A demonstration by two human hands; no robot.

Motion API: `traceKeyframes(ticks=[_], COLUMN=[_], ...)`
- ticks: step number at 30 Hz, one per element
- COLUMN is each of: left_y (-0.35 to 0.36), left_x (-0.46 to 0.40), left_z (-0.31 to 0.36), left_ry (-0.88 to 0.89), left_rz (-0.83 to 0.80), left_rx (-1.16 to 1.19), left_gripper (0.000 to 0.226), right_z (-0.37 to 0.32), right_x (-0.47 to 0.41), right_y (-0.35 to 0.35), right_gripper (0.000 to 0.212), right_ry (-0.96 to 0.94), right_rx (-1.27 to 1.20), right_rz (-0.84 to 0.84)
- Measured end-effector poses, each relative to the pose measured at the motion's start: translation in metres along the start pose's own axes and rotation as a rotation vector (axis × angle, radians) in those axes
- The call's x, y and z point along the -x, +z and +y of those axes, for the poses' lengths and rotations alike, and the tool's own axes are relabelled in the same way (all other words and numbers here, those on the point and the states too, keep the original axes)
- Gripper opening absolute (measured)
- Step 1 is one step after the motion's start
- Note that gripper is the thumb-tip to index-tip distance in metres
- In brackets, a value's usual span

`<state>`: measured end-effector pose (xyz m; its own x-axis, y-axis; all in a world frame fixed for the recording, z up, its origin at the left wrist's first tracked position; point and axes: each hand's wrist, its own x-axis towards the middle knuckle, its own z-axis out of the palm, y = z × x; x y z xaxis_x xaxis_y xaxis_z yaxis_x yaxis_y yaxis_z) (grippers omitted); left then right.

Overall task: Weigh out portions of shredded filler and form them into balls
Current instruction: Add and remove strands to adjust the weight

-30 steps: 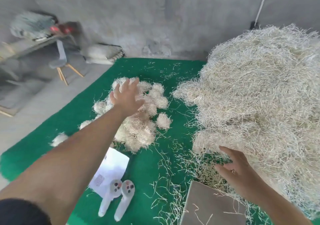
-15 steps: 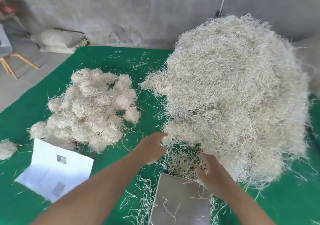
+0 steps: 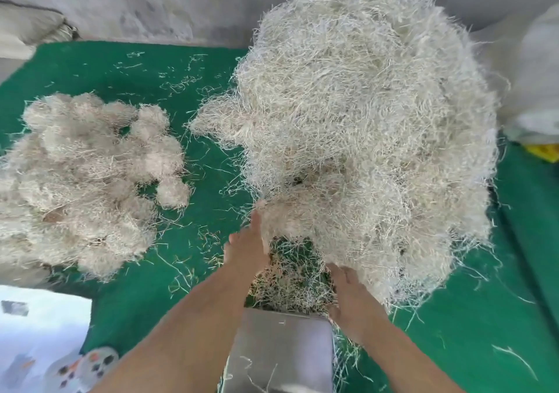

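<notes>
A big mound of pale shredded filler [image 3: 363, 114] covers the right half of the green mat [image 3: 133, 69]. A heap of formed filler balls [image 3: 84, 175] lies at the left. My left hand [image 3: 246, 243] reaches into the mound's near left edge with fingers stretched forward and its fingertips buried in strands. My right hand [image 3: 352, 299] pushes into the mound's near right edge, fingers partly hidden by filler. Between and below the hands sits the steel scale pan [image 3: 281, 350], with a few strands on it.
White paper [image 3: 39, 326] and a white controller with round buttons [image 3: 87, 365] lie at the lower left. Loose strands litter the mat [image 3: 293, 274] in front of the scale. A white sack [image 3: 532, 69] stands at the right, a grey wall behind.
My left hand came back from the ball heap to the mound's near edge. My right hand stayed at the mound. The view swung right and down.
</notes>
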<state>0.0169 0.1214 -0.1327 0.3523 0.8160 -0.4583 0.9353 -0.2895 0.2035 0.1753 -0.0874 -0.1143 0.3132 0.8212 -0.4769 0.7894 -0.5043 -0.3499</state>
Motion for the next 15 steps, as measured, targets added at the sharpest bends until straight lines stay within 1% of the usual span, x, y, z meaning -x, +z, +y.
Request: traceKeyframes(ticks=[1, 2, 3, 4, 5, 6, 7, 8, 9, 10, 11, 12, 13, 14, 15], left_y=[0.000, 0.000, 0.001, 0.002, 0.002, 0.002, 0.001, 0.000, -0.002, -0.003, -0.005, -0.006, -0.009, -0.013, -0.017], left_x=[0.000, 0.002, 0.004, 0.009, 0.015, 0.024, 0.034, 0.046, 0.056, 0.067, 0.077, 0.087, 0.096, 0.103, 0.108], left_z=[-0.001, -0.001, 0.000, 0.001, 0.003, 0.005, 0.007, 0.008, 0.008, 0.006, 0.004, 0.002, 0.000, -0.002, -0.005], left_ry=[0.027, 0.049, 0.062, 0.067, 0.066, 0.056, 0.045, 0.030, 0.010, -0.002, -0.007, -0.006, 0.000, 0.004, 0.004], left_rz=[0.000, 0.006, 0.027, 0.057, 0.091, 0.121, 0.150, 0.181, 0.221, 0.271, 0.315, 0.357, 0.402, 0.450, 0.500], left_rx=[-0.062, -0.062, -0.001, 0.083, 0.160, 0.235, 0.310, 0.386, 0.455, 0.501, 0.527, 0.538, 0.548, 0.559, 0.572], left_gripper=[0.104, 0.083, 0.067, 0.058, 0.053, 0.050, 0.047, 0.045, 0.045, 0.045, 0.045, 0.046, 0.046, 0.048, 0.050], right_z=[0.002, 0.002, 0.002, 0.001, 0.001, 0.003, 0.008, 0.013, 0.018, 0.021, 0.023, 0.023, 0.021, 0.021, 0.021], right_x=[-0.001, -0.001, 0.000, 0.003, 0.008, 0.013, 0.018, 0.021, 0.023, 0.024, 0.025, 0.026, 0.027, 0.029, 0.030], right_y=[0.001, 0.002, 0.002, 0.001, -0.002, -0.003, -0.002, 0.000, 0.003, 0.005, 0.005, 0.004, 0.001, -0.001, -0.004], right_gripper=[0.096, 0.092, 0.082, 0.068, 0.054, 0.044, 0.044, 0.053, 0.068, 0.083, 0.091, 0.089, 0.077, 0.062, 0.051], right_ry=[0.008, 0.009, -0.008, -0.042, -0.077, -0.080, -0.044, 0.041, 0.178, 0.330, 0.458, 0.527, 0.538, 0.505, 0.455], right_rx=[0.006, 0.015, 0.012, -0.019, -0.055, -0.076, -0.085, -0.088, -0.083, -0.070, -0.049, -0.020, 0.003, 0.014, -0.005], right_rz=[0.003, 0.007, 0.036, 0.108, 0.233, 0.405, 0.592, 0.725, 0.754, 0.678, 0.544, 0.421, 0.351, 0.352, 0.411])
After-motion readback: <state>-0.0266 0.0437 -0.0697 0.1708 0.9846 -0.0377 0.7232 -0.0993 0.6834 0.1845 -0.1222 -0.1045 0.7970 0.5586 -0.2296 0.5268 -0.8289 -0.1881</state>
